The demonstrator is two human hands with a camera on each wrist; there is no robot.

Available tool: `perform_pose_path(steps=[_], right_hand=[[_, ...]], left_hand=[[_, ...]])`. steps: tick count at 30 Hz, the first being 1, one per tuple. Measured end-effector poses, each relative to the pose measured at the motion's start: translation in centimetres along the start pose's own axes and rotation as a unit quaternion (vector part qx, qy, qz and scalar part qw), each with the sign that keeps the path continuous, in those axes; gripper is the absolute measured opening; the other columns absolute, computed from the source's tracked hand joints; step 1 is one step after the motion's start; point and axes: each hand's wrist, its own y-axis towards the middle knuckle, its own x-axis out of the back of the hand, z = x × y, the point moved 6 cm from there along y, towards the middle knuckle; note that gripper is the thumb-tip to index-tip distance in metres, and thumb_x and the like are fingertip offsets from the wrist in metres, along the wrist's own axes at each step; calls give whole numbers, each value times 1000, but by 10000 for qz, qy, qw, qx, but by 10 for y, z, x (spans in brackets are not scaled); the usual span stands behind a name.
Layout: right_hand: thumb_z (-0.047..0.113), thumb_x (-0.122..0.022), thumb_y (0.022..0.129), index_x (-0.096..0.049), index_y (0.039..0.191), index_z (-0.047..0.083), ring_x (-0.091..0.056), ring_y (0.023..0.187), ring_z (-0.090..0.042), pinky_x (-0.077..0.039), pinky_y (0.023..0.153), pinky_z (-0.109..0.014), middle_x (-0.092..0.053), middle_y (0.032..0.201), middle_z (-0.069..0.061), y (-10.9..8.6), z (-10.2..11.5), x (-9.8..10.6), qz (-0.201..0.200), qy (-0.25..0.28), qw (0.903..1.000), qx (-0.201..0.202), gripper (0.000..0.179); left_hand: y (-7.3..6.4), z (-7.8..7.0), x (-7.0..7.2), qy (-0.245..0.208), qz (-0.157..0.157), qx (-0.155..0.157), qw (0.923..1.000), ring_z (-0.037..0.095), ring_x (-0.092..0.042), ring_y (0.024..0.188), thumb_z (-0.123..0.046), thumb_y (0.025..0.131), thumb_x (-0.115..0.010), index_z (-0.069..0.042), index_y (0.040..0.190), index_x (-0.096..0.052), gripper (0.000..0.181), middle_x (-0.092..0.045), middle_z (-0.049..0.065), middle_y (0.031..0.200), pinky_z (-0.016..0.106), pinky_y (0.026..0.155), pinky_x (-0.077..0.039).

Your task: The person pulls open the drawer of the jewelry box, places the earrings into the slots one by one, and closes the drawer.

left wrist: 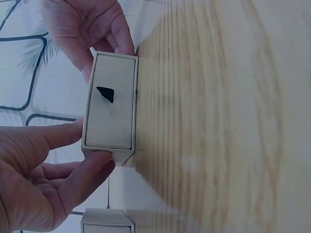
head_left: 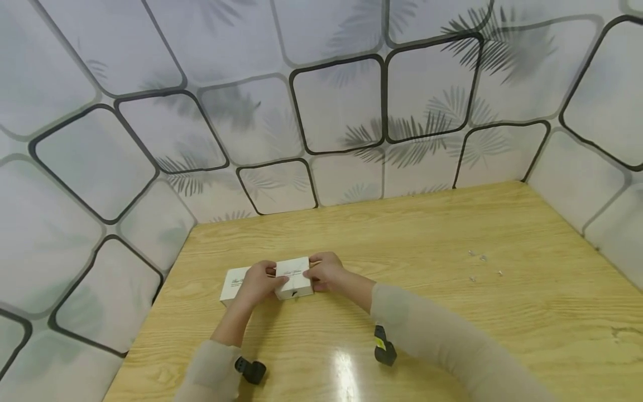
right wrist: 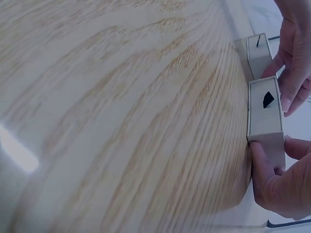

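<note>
Forearms reaching forward, the left hand (head_left: 258,285) pinches the left end of a white drawer box (head_left: 294,279) and the right hand (head_left: 327,272) its right end. It sits on the tabletop (head_left: 402,234), closed, contents hidden, black tab (left wrist: 106,94) facing the person; a second box (head_left: 231,283) stands near its left

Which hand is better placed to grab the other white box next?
Probably the left hand: it is close beside the second box, whereas the right hand is at the far side of the held box. Both grip that box, so the left would need to let go first.
</note>
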Motion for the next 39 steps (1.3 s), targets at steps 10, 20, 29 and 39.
perform_pose_path(steps=[10, 20, 29, 39], right_hand=[[-6, -68, 81, -58, 122, -4, -65, 85, -24, -60, 69, -36, -64, 105, -17, 1, -1, 18, -203, -79, 9997, 65, 42], [-6, -68, 81, -59, 121, -4, -64, 81, -21, -60, 64, -34, -65, 103, -16, 0, -3, 32, -300, -123, 9995, 48, 41], [-6, -68, 82, -58, 122, -4, -65, 82, -22, -60, 67, -35, -64, 107, -17, 1, -4, 41, -305, -37, 9994, 126, 42], [-3, -70, 82, -59, 124, -1, -67, 86, -22, -60, 67, -37, -65, 110, -16, 1, -2, 53, -352, -74, 9993, -45, 44]], left_hand=[[9, -2, -14, -457, 84, 142, 9988, 39, -58, 105, -10, 87, -68, 10, 134, -42, 57, -50, 31, 125, 35, 66, -60], [16, -3, -25, -981, 74, 227, 9949, 30, -61, 91, -7, 85, -70, 6, 132, -45, 54, -52, 28, 121, 35, 61, -60], [17, -7, -30, -1095, 86, 240, 9937, 31, -61, 95, -10, 85, -71, 3, 132, -47, 54, -53, 27, 121, 35, 63, -60], [20, -12, -38, -1359, 214, 229, 9902, 35, -59, 104, -12, 86, -70, 2, 134, -45, 56, -49, 26, 127, 37, 69, -59]])
